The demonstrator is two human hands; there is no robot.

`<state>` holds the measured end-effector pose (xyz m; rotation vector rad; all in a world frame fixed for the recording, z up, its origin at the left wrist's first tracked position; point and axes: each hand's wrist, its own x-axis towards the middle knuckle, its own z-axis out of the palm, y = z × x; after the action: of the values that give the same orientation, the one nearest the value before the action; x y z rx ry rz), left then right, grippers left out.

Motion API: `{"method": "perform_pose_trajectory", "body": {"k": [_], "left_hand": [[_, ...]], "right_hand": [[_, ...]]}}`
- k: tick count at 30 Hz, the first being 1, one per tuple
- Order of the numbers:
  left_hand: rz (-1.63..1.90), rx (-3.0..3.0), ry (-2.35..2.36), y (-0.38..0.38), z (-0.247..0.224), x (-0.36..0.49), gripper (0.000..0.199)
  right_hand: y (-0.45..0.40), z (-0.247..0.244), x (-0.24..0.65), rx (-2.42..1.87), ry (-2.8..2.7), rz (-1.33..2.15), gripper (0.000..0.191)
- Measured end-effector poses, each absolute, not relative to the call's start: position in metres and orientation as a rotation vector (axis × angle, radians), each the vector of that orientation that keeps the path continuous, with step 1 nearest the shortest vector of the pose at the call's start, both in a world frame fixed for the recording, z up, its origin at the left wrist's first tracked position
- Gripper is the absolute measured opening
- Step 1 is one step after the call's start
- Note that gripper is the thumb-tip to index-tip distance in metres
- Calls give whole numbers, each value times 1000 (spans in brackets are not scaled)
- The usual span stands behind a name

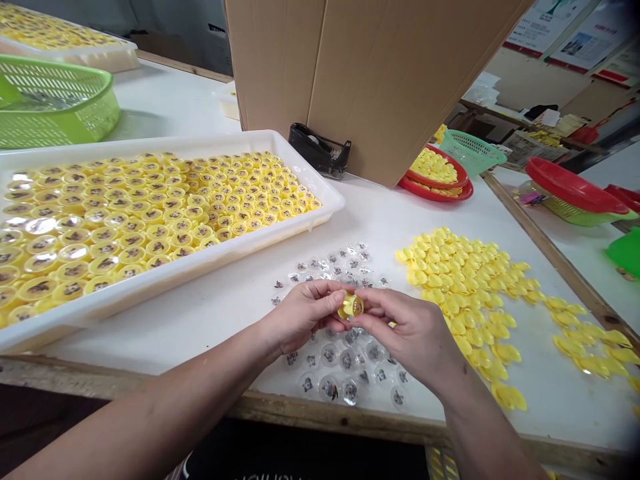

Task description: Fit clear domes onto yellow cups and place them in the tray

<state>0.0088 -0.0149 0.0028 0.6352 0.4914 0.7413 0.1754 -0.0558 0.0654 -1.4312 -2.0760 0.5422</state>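
Observation:
My left hand (310,313) and my right hand (400,327) meet over the table, both closed on one small yellow plastic piece (350,307). Its round end faces right and bears a dark printed spot. Under and around my hands lie many clear round discs (329,387) with small grey-black animal pictures. To the right of my right hand spreads a pile of yellow plastic pieces (465,287), thin and rounded. A white tray (165,280) at the left holds rows of yellow round pieces with pictures on their tops.
Behind the tray's right end stands a black tape dispenser (320,150) by a tall cardboard box (360,80). Red plates (463,190) with yellow pieces sit at the back right. A green basket (85,113) is at the far left. A wooden edge (340,417) runs along the table's front.

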Motion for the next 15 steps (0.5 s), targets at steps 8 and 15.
{"method": "perform_pose_trajectory", "body": {"k": [8,15], "left_hand": [[788,663,499,-17,7,8,29],[830,783,547,-18,6,6,31]], "right_hand": [[-57,68,169,-1389,-2150,307,19],[-62,64,164,-1417,-2206,198,16]]}}
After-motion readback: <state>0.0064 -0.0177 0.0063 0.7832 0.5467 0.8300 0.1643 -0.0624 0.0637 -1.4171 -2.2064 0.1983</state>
